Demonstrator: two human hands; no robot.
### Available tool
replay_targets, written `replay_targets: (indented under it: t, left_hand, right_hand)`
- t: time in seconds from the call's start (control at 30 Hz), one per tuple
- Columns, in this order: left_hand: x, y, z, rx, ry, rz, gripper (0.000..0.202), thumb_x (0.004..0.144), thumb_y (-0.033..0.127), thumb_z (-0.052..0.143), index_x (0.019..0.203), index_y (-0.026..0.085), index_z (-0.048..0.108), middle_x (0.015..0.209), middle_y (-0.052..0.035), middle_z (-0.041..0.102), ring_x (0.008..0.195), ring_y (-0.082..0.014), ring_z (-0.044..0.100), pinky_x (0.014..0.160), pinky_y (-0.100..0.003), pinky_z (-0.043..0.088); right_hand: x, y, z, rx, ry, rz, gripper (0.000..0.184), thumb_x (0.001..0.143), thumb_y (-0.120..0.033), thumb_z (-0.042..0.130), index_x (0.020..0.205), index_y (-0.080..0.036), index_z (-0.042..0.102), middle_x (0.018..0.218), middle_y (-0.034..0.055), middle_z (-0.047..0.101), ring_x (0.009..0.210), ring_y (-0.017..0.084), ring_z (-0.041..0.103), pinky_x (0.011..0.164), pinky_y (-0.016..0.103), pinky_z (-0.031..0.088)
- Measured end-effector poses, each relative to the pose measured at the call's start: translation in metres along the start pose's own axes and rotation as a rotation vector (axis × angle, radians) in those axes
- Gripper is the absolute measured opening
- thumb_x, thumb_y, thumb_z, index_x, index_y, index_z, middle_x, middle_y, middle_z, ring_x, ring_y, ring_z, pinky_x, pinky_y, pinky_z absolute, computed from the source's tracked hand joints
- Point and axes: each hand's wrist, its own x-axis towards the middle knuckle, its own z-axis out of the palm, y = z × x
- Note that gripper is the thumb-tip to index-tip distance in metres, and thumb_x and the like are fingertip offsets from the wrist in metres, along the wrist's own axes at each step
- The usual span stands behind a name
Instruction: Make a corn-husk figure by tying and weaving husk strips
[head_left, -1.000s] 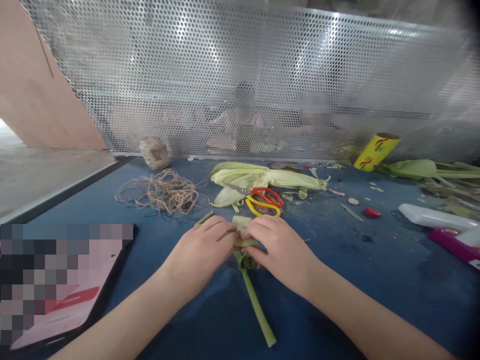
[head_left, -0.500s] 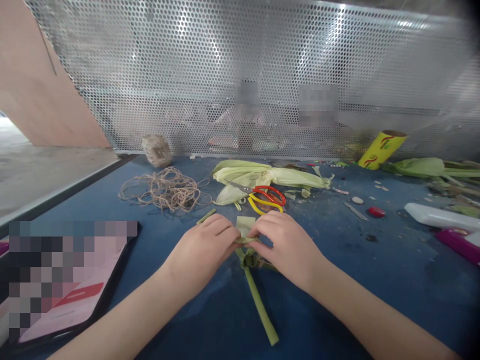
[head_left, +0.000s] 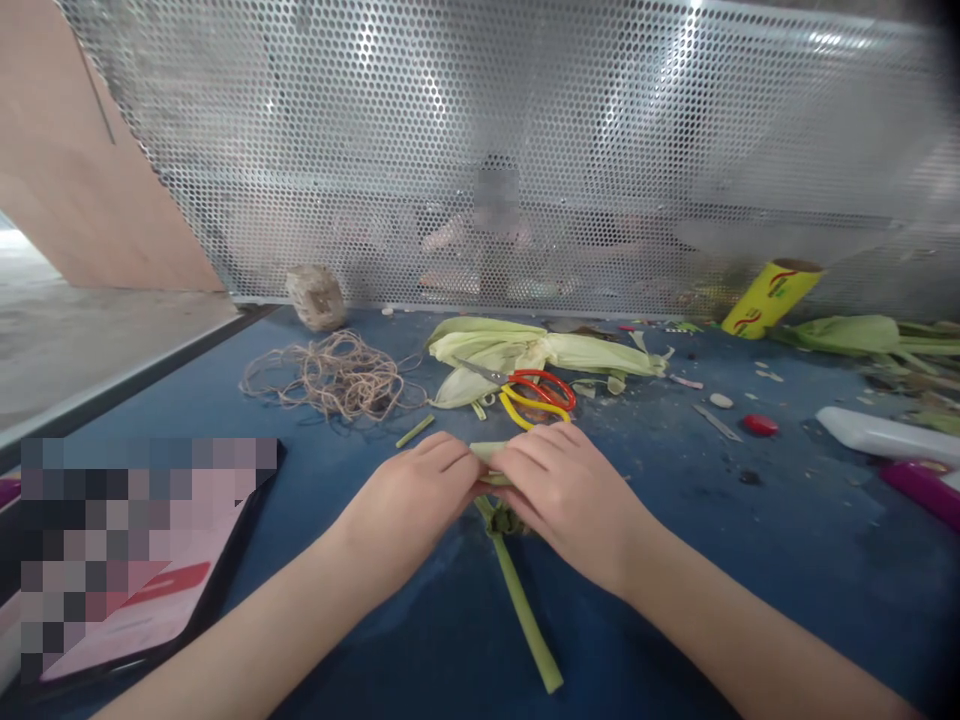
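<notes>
My left hand and my right hand meet at the middle of the blue table. Both pinch a folded green leaf strip with curled fingers pressed together. Beneath the hands sits a small woven knot of leaf. From it a long green stalk runs toward me. Red and yellow handled scissors lie just beyond my fingers, on a heap of pale green husks.
A tangle of twine and its spool lie at back left. A phone rests at near left. A yellow roll, more leaves, a white bottle and a red cap lie right. A perforated metal screen closes the back.
My fingers have closed further over the leaf strip, hiding most of it. The hands have otherwise stayed in the same place.
</notes>
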Motion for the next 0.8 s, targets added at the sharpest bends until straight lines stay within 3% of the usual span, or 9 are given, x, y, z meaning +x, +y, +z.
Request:
replay_targets:
  t: [0.13, 0.3, 0.57, 0.8]
  left_hand:
    - [0.0015, 0.0036, -0.0015, 0.01, -0.067, -0.039, 0.017, 0.086, 0.017, 0.042, 0.073, 0.016, 0.052, 0.076, -0.0035, 0.056, 0.075, -0.017, 0.055, 0.067, -0.03, 0.049]
    - [0.0024, 0.0077, -0.0059, 0.036, -0.077, -0.028, 0.01, 0.084, 0.019, 0.046, 0.076, 0.016, 0.051, 0.078, -0.0034, 0.056, 0.072, -0.0163, 0.055, 0.062, -0.028, 0.049]
    - [0.0001, 0.0034, -0.0052, 0.087, 0.032, 0.067, 0.016, 0.083, 0.015, 0.046, 0.07, 0.014, 0.056, 0.072, -0.0036, 0.058, 0.071, -0.0171, 0.055, 0.065, -0.03, 0.051]
    - [-0.0005, 0.0004, -0.0046, 0.201, 0.011, 0.078, 0.012, 0.079, 0.01, 0.049, 0.074, 0.014, 0.059, 0.075, -0.0046, 0.06, 0.077, -0.019, 0.057, 0.067, -0.031, 0.053]
  right_hand:
    - [-0.0011, 0.0, 0.0025, -0.145, 0.034, -0.122, 0.016, 0.081, -0.009, 0.049, 0.068, -0.016, 0.054, 0.064, 0.0022, 0.054, 0.066, 0.016, 0.045, 0.064, 0.03, 0.031]
    - [-0.0005, -0.0002, 0.0021, -0.149, 0.048, -0.148, 0.022, 0.082, -0.007, 0.046, 0.064, -0.015, 0.053, 0.061, 0.0029, 0.051, 0.063, 0.016, 0.041, 0.061, 0.029, 0.031]
    - [-0.001, 0.0001, 0.0062, -0.152, 0.064, -0.152, 0.015, 0.082, -0.008, 0.047, 0.079, -0.013, 0.061, 0.068, 0.0041, 0.056, 0.068, 0.017, 0.045, 0.066, 0.031, 0.034]
    - [-0.0003, -0.0002, 0.0044, -0.184, 0.069, -0.102, 0.015, 0.081, -0.01, 0.049, 0.089, -0.013, 0.061, 0.079, 0.0065, 0.058, 0.077, 0.02, 0.051, 0.07, 0.032, 0.036]
